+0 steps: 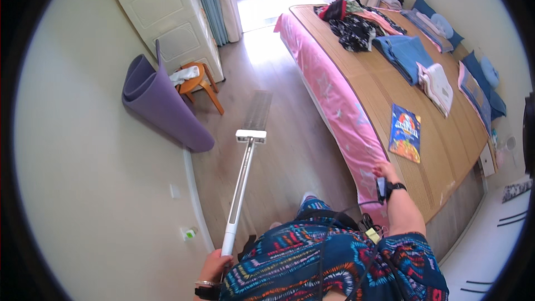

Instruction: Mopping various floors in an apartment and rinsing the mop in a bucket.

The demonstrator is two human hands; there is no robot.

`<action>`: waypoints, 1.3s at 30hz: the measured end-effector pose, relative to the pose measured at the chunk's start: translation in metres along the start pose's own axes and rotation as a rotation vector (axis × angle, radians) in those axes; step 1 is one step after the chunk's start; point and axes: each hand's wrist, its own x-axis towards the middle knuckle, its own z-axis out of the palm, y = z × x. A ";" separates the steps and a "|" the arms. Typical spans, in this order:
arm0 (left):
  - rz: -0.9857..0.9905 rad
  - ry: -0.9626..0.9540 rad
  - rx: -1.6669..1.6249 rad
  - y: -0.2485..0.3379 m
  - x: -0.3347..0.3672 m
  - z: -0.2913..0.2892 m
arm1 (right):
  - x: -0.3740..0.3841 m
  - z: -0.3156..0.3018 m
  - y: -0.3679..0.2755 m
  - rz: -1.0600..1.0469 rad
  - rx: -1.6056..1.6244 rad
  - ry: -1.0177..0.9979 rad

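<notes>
My left hand [213, 268] is closed around the lower end of a long white mop handle [239, 192]. The handle slants forward across the floor to a white crosspiece [251, 136]. Beyond that lies a grey, streaky flat mop head [258, 110], its outline blurred. On the right side, my right hand [384, 170] hangs beside the bed edge, over the pink star-patterned sheet [341, 112]. Its fingers are curled in, and nothing shows in them. A dark device is strapped at that wrist. Just ahead of it, a blue booklet or packet [405, 133] lies on the bed's woven mat [356, 72].
A rolled purple mat [161, 106] leans by the left wall, next to a wooden stool [199, 82] with a white cloth. A white cabinet [161, 8] stands behind. Clothes [354, 28], a folded blue cloth [404, 53] and pillows [473, 78] lie on the bed.
</notes>
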 end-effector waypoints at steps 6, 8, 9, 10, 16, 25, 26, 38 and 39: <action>0.096 -0.077 -0.076 0.102 0.078 -0.007 | 0.086 0.044 -0.074 0.096 0.263 0.124; 0.053 -0.103 -0.112 0.142 0.101 -0.003 | 0.136 0.077 -0.112 0.068 0.327 0.025; 0.047 -0.092 -0.116 0.162 0.107 0.000 | 0.158 0.100 -0.136 0.041 0.294 -0.072; 0.084 -0.081 -0.048 0.188 0.111 0.004 | 0.164 0.141 -0.171 0.011 0.259 -0.172; 0.096 -0.055 -0.186 0.288 0.166 0.002 | 0.190 0.366 -0.297 0.159 -0.101 -0.783; 0.087 -0.107 -0.126 0.451 0.250 -0.076 | 0.184 0.604 -0.337 0.736 0.283 -1.304; 0.105 -0.113 -0.111 0.466 0.260 -0.082 | 0.182 0.618 -0.341 0.762 0.470 -1.243; 0.605 0.458 0.753 0.666 0.362 -0.184 | 0.277 0.756 -0.481 0.546 0.653 -1.078; 0.708 0.541 0.821 0.692 0.359 -0.189 | 0.293 0.762 -0.494 0.531 0.652 -1.036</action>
